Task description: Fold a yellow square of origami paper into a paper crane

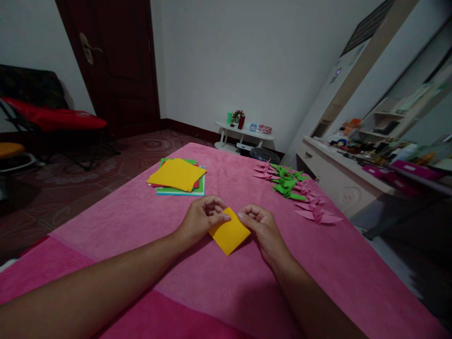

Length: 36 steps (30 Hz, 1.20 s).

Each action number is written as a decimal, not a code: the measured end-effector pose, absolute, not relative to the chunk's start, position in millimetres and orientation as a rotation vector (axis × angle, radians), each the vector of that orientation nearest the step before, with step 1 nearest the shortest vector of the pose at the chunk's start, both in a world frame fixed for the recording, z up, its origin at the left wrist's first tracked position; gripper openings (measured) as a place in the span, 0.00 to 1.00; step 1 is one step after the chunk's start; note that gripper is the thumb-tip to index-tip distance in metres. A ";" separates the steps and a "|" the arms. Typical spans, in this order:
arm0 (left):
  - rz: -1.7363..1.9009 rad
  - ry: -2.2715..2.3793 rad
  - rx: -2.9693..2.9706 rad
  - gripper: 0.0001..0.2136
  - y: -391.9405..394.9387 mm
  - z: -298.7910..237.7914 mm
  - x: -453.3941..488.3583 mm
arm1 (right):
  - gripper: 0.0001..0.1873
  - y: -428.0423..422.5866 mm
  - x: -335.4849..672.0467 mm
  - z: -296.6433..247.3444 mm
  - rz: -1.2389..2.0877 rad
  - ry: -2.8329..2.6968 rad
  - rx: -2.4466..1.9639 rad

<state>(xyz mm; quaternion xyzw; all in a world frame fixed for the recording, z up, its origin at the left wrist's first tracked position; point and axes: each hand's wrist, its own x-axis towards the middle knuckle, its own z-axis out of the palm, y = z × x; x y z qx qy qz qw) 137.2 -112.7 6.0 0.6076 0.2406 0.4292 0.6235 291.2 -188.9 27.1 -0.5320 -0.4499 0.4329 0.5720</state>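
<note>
A pink cloth (229, 176) is spread over a broad flat surface, with a darker pink band along its near side, from six to eight o'clock as read from the cloth's middle, twelve being straight ahead. At ten o'clock lies a loose stack of paper (175, 174): yellow sheets on top, with red, green, white and blue edges showing beneath, the sheets turned at uneven angles. At two o'clock a cluster of folded paper birds (286, 182) rests on the cloth near its right-hand edge, crowded so that many wings overlap; pink ones sit at the far end, mostly green ones in the middle, and more pink ones nearest three o'clock.
</note>
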 end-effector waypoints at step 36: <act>1.024 0.575 1.409 0.11 -122.5 19.6 140.7 | 0.10 -190.7 286.8 30.5 0.962 -1.325 -1.305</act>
